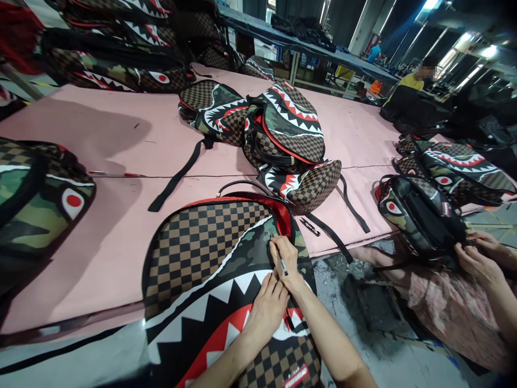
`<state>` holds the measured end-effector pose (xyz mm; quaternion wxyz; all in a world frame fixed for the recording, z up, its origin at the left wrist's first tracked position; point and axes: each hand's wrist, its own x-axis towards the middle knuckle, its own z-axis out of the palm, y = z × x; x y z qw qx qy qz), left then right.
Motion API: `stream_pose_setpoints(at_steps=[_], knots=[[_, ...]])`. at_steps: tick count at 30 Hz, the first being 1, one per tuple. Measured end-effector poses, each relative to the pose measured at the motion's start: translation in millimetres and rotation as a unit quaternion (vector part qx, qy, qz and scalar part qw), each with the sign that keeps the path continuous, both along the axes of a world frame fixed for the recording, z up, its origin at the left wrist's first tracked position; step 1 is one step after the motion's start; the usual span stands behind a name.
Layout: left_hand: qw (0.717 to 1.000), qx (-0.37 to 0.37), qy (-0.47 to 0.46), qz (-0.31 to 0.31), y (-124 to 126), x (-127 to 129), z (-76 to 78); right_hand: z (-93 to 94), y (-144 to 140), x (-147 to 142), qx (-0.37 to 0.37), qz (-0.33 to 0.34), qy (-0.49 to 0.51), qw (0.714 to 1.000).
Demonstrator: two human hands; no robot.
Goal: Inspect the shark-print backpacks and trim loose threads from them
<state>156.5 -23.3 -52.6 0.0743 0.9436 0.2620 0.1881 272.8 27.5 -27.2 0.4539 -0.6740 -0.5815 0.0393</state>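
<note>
A large backpack (205,237) with brown-black checks, camouflage and a shark-mouth print lies in front of me, its top unzipped and red lining (284,218) showing. My right hand (285,257) is closed around a slim pen (284,266), with its fingertips at the camouflage panel beside the opening. Just below it, my left hand (271,299) lies flat on the printed teeth, fingers stretched out and nearly touching the right hand. A black handle loop (246,183) rises behind the bag's top edge. Small black thread snips (310,227) rest on the table to the right.
More shark-print backpacks lie on the pink table (109,215): a pile (291,124) ahead, one (40,199) at left, a stack (117,59) behind. At right, a co-worker's hands (480,256) hold a small bag (420,215). Red pens (133,174) lie near the table seam.
</note>
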Motion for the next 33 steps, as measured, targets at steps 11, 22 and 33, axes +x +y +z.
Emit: stream_pose_setpoints(at_steps=[11, 22, 33], knots=[[0.997, -0.058, -0.047, -0.007, 1.1, -0.3, 3.7, 1.5, -1.8, 1.0, 0.039, -0.01, 0.014, 0.999], [0.69, -0.682, -0.224, 0.096, 19.5, -44.8, 97.7, 58.8, -26.0, -31.9, 0.149, 0.08, -0.238, 0.956], [0.931, -0.082, 0.069, 0.35, 295.8, -151.2, 145.5, 39.0, -39.3, 63.7, 0.058, -0.104, -0.06, 0.991]])
